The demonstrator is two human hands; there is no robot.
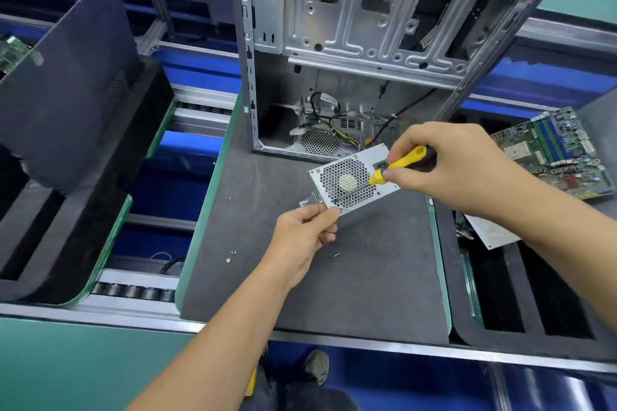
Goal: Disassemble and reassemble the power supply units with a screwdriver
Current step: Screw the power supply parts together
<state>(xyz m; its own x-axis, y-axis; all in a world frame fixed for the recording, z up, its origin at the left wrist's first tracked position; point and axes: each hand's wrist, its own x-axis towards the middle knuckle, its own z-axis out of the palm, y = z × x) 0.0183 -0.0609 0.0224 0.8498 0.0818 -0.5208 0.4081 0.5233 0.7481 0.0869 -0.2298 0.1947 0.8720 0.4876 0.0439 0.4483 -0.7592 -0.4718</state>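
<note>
The power supply unit (350, 178) is pinched at its near corner by the left hand (305, 237); the screwdriver (397, 165) is gripped by the right hand (444, 167), its tip at the grille. Beyond the fingers (329, 213) stands the open computer case (367, 43), with loose screws (231, 256) left of them on the worktop (367, 277).

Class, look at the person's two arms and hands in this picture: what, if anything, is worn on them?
Nothing shows on them. The left hand and right hand are bare, without gloves, rings or a watch. Both forearms are uncovered as far as the picture's edges, with no sleeve in sight.
</note>
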